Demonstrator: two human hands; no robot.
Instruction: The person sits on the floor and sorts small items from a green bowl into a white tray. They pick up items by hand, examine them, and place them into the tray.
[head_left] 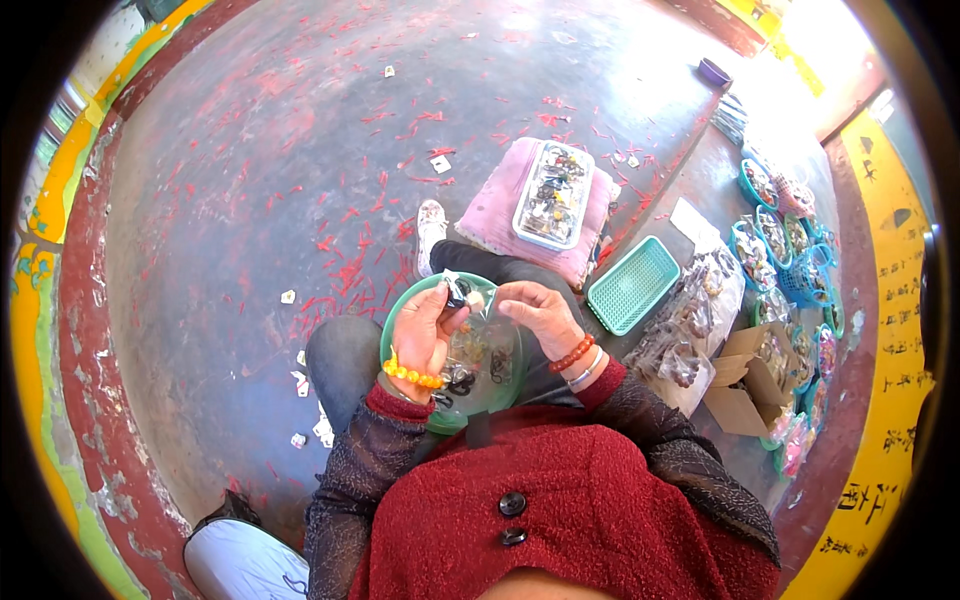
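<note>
My left hand (423, 332), with a yellow bead bracelet at the wrist, is closed on a small black looped item (458, 292) that looks like a hair tie. A bit of white card shows beside it. My right hand (543, 316), wearing red beads and pale bangles, pinches the edge of a small clear plastic bag (488, 303) close to the black item. Both hands are above a green basin (392, 312) on my lap. Inside the basin lie black loops and small items in clear wrapping, partly hidden by my hands.
Ahead, a clear tray (524, 222) of small items rests on a pink cushion (490, 200). To the right are a turquoise basket (633, 285), plastic bags (680, 335), a cardboard box (742, 400) and several filled baskets (808, 277). Red scraps (350, 270) litter the floor.
</note>
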